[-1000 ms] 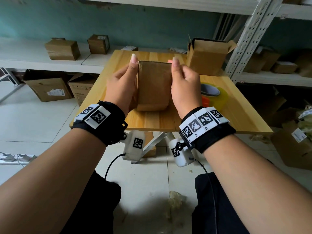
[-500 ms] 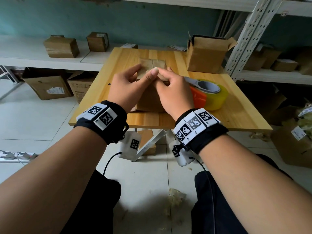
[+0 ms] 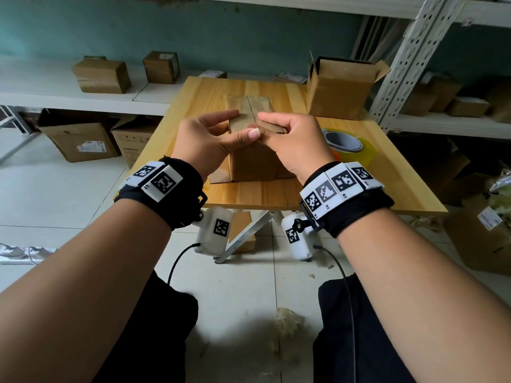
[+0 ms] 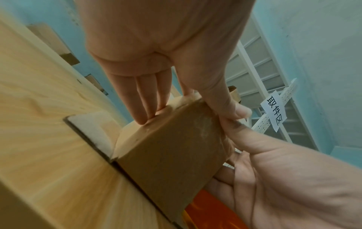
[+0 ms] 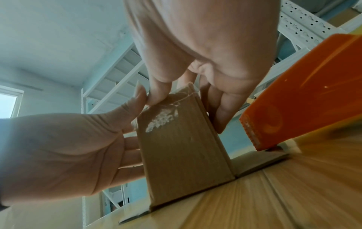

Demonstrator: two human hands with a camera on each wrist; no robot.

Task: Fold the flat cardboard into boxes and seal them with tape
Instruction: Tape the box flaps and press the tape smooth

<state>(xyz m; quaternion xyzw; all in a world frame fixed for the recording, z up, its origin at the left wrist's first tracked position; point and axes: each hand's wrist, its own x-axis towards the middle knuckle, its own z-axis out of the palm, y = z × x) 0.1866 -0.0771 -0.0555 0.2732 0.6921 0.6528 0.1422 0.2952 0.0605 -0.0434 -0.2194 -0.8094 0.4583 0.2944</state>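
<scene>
A small brown cardboard box [image 3: 251, 158] [image 4: 170, 155] [image 5: 182, 147] stands upright on the wooden table [image 3: 249, 194]. Its two top flaps lie folded down and meet in a middle seam. My left hand [image 3: 235, 124] [image 4: 149, 108] lays straight fingers on the left flap, with the thumb at the near top edge. My right hand [image 3: 276, 125] [image 5: 188, 108] curls over the box's right top edge, fingers running down the right side. The box's bottom flaps [image 3: 218, 178] splay out on the table. A tape roll [image 3: 348, 147] with an orange holder [image 5: 303, 93] sits just right of the box.
An open cardboard box [image 3: 340, 89] stands at the table's back right corner. A white perforated shelf upright [image 3: 409, 51] rises behind it. Closed boxes sit on the white shelf [image 3: 55, 89] at the left, and more boxes lie on the floor [image 3: 80, 142].
One second ago both hands held the box by its sides with the top open. They then folded the top flaps down, and the hands now rest on the closed top.
</scene>
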